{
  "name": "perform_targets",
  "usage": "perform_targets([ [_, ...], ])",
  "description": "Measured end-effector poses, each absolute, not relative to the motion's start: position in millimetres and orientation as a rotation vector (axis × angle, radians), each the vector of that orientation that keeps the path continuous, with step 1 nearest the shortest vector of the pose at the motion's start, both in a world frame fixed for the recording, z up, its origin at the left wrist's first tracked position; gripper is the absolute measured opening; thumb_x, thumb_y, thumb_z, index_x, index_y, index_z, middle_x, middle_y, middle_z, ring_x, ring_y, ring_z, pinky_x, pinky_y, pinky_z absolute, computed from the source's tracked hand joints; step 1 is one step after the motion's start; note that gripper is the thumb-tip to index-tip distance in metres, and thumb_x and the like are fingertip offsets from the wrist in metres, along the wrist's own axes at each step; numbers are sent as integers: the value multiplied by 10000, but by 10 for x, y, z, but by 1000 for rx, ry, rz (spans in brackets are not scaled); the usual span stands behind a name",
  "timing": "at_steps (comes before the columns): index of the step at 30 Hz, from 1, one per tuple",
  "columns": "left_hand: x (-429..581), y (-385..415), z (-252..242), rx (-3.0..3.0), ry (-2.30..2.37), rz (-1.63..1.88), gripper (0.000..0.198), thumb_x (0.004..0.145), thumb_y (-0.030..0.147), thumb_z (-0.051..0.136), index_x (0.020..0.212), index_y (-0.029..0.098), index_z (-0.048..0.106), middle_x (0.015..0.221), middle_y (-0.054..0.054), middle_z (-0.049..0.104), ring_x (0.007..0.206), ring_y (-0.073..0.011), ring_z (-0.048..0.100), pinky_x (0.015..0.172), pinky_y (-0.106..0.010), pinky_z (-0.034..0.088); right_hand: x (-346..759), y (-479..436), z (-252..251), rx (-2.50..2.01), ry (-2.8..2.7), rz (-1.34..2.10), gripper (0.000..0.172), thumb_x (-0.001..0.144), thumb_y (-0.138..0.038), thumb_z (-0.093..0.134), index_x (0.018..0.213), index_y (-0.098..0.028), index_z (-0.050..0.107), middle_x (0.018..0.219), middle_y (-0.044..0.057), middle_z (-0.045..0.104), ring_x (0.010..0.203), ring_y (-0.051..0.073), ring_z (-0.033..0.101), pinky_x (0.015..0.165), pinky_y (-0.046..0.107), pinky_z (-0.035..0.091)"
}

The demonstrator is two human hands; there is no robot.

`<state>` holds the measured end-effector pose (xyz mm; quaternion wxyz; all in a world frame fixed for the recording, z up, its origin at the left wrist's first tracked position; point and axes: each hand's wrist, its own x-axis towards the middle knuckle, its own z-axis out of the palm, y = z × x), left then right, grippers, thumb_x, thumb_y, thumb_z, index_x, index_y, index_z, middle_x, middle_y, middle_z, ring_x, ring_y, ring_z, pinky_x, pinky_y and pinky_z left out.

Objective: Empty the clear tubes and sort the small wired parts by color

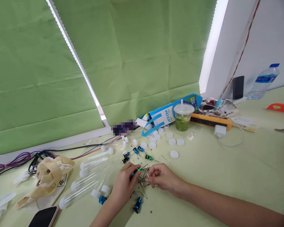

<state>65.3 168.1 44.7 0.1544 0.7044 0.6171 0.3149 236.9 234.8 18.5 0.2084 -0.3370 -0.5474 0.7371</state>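
Observation:
My left hand (124,183) is closed around a small green metal fitting (139,169) with a thin rod sticking out of it. Close by on the right, my right hand (163,177) pinches a thin metal hex key (147,175), mostly hidden by the fingers. Between and below the hands lie several loose thin metal rods (143,187). Beyond them are blue fittings (135,150) and another green fitting (148,157). One blue-and-black fitting (137,205) rests nearer to me, and a blue knob-like piece (102,199) is left of my left wrist.
Clear tubes with white caps (77,194) lie on the left, beside a beige cloth bag (48,176) and a phone (44,217). Loose white caps (174,154), a drink cup (183,118), a paper bag (164,117) and an orange power strip (209,121) are further back.

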Motion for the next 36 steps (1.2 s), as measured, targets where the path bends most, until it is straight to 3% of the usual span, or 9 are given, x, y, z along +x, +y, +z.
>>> perform_targets([
  [6,559,1729,295,2088,1947,892,209,873,237,418,975,217,599,903,-56,578,895,-213,541,772,-329,455,2376,2372,122,-938,-1581,2034,390,640,-392,708,898,-107,640,495,-43,549,324,22,317,338,178,178],
  [10,546,1728,261,2174,1928,806,300,891,204,360,1085,251,584,878,-56,536,875,-206,528,761,-324,459,2391,2385,126,-886,-1546,2064,618,654,-323,715,1201,-119,511,501,-67,530,343,29,340,352,174,200],
  [12,541,1725,243,2198,1944,747,356,895,174,334,1148,275,563,858,-54,513,851,-200,520,751,-322,459,2398,2385,142,-871,-1528,2081,678,657,-307,715,1251,-115,451,510,-70,536,342,27,341,351,172,198],
  [15,527,1725,214,2233,2008,616,429,875,108,328,1175,313,555,857,-57,500,843,-208,503,746,-337,454,2395,2369,161,-878,-1510,2070,627,646,-316,718,1186,-109,475,507,-72,541,331,26,351,341,164,200],
  [19,498,1726,203,2258,2048,472,491,849,60,329,1168,355,557,874,-61,507,855,-220,486,757,-361,444,2369,2319,164,-955,-1507,2013,418,627,-382,711,901,-129,524,508,-53,574,309,38,401,308,150,220],
  [23,485,1730,250,2234,2036,581,408,876,130,343,1162,314,568,957,-67,517,919,-220,478,798,-360,441,2350,2284,141,-916,-1589,1990,352,643,-440,679,684,-135,507,524,-10,607,302,38,431,280,134,228],
  [31,701,2092,451,2341,1842,613,318,891,225,377,1140,306,557,1116,-41,518,1017,-216,467,873,-379,393,2360,2224,23,-787,-1745,1969,227,705,-357,613,695,-151,520,497,-54,536,278,45,440,241,120,257],
  [36,889,2404,451,2405,1788,392,226,823,182,494,996,252,621,992,-37,573,962,-223,492,799,-337,381,2340,2203,-56,-777,-1835,1934,152,721,-283,579,701,-144,523,395,-74,463,296,52,450,298,115,320],
])
